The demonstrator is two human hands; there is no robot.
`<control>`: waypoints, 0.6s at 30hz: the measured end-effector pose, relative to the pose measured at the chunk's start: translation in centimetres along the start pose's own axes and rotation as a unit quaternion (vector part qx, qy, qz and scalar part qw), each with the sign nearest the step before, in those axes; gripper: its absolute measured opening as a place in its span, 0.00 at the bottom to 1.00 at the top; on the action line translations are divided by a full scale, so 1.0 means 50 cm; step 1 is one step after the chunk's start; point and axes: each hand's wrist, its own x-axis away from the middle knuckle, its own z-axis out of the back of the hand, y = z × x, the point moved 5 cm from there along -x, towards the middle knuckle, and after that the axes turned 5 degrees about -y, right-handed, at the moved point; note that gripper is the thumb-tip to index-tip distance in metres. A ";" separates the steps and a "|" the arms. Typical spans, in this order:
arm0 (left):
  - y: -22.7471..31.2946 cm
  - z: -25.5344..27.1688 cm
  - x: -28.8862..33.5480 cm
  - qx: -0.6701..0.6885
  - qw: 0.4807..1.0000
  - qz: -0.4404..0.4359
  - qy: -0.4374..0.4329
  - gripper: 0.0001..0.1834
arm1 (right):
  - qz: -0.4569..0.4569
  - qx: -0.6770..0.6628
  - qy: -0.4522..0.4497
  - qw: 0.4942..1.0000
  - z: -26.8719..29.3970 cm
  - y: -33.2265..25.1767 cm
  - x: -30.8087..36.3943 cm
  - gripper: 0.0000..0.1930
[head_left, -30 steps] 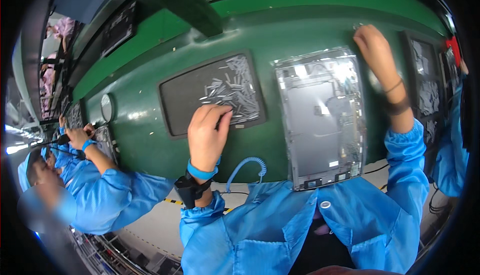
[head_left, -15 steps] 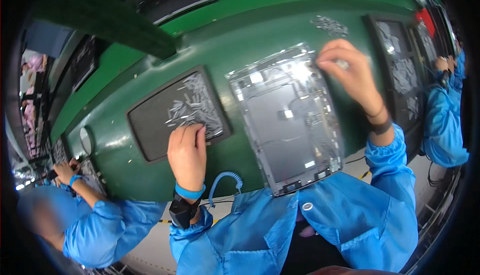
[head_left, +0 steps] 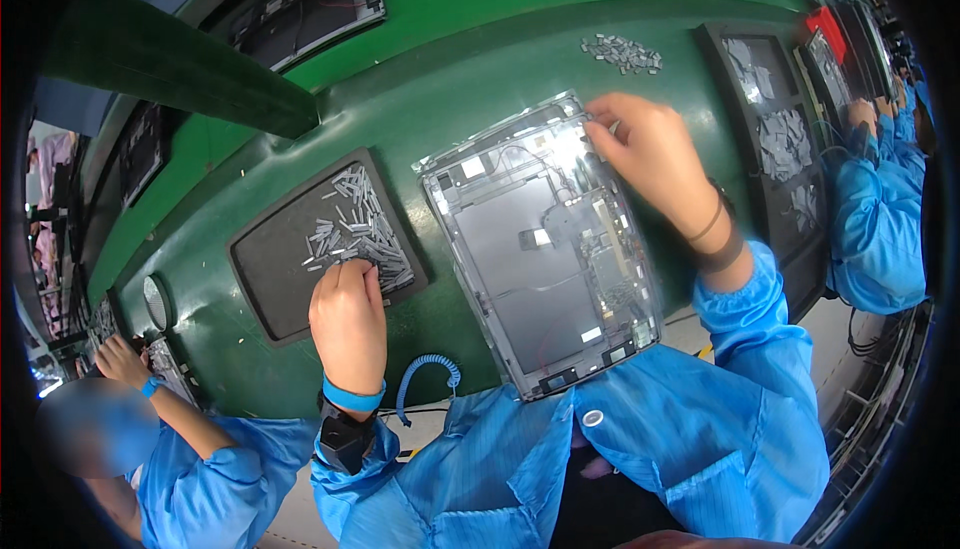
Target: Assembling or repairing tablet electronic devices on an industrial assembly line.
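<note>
An opened tablet-like device housing (head_left: 520, 279), with circuit board and wires showing, lies at a slant before me. At its far right corner my right hand (head_left: 660, 164) has thumb and forefinger pinched together against the edge; what they hold, if anything, is too small to make out. My left hand (head_left: 347, 324) is at the near edge of a dark shallow tray (head_left: 265, 279), its fingers bunched beside a heap of small grey strips (head_left: 365, 219). Those fingertips are partly hidden, so whatever is between them does not show.
Small grey pieces (head_left: 622, 53) lie piled beyond the device. To the right stands a dark compartment tray (head_left: 800, 209) with grey parts. A coiled blue cord (head_left: 425, 364) hangs by the table's near edge. Co-workers in blue sit left (head_left: 215, 469) and right (head_left: 880, 229).
My right fingertips have come down and left onto the device's far corner. My left hand stays by the strips. The whole view has shifted slightly.
</note>
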 end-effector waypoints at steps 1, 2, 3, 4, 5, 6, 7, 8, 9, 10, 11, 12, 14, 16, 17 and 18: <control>0.001 -0.006 -0.003 0.002 1.000 -0.003 -0.001 0.03 | 0.044 0.058 0.036 0.997 -0.006 -0.002 0.005 0.07; 0.003 -0.003 -0.003 -0.006 1.000 -0.001 -0.001 0.03 | 0.091 0.113 0.070 0.987 -0.009 -0.012 0.009 0.06; 0.006 0.000 -0.004 -0.013 1.000 0.000 -0.002 0.03 | 0.088 0.120 0.078 0.986 -0.013 -0.016 0.010 0.05; 0.005 -0.002 -0.008 -0.012 1.000 -0.002 -0.002 0.03 | 0.086 0.121 0.079 0.986 -0.015 -0.016 0.012 0.05; 0.002 -0.002 -0.010 -0.008 1.000 -0.003 0.006 0.03 | 0.078 0.104 0.082 0.988 -0.014 -0.013 0.014 0.05; 0.000 0.007 -0.005 -0.009 1.000 0.002 0.015 0.02 | 0.075 0.082 0.082 0.990 -0.013 -0.017 0.013 0.05; 0.004 0.016 0.000 -0.011 1.000 0.005 0.016 0.02 | 0.076 0.054 0.079 0.992 -0.010 -0.020 0.013 0.06; 0.002 0.027 0.006 0.053 0.997 0.058 0.024 0.02 | 0.079 0.051 0.077 0.993 -0.004 -0.025 0.011 0.06; -0.002 0.029 0.011 0.119 0.987 0.107 0.030 0.03 | 0.046 0.008 0.056 0.997 -0.002 -0.020 0.010 0.07; 0.002 0.031 0.014 0.119 0.986 0.108 0.030 0.03 | 0.014 -0.035 0.034 0.999 -0.004 -0.015 0.009 0.07; 0.003 0.029 0.018 0.202 0.972 0.118 0.019 0.04 | 0.015 -0.036 0.032 0.999 -0.005 -0.016 0.006 0.07; 0.004 0.016 0.014 0.287 0.950 0.121 0.004 0.05 | 0.016 -0.017 0.039 0.999 -0.006 -0.012 0.004 0.07; 0.023 -0.008 0.003 0.358 0.927 0.114 -0.004 0.06 | 0.013 0.005 0.048 0.999 -0.014 -0.005 0.002 0.08; 0.045 -0.022 0.001 0.450 0.886 0.108 -0.022 0.07 | -0.004 -0.008 0.072 0.997 -0.024 0.001 0.003 0.08; 0.060 -0.022 0.001 0.467 0.879 0.093 -0.027 0.07 | -0.002 -0.011 0.071 0.997 -0.029 0.001 0.002 0.08; 0.075 -0.021 0.000 0.484 0.871 0.079 -0.031 0.07 | -0.001 -0.015 0.074 0.997 -0.030 0.000 0.002 0.08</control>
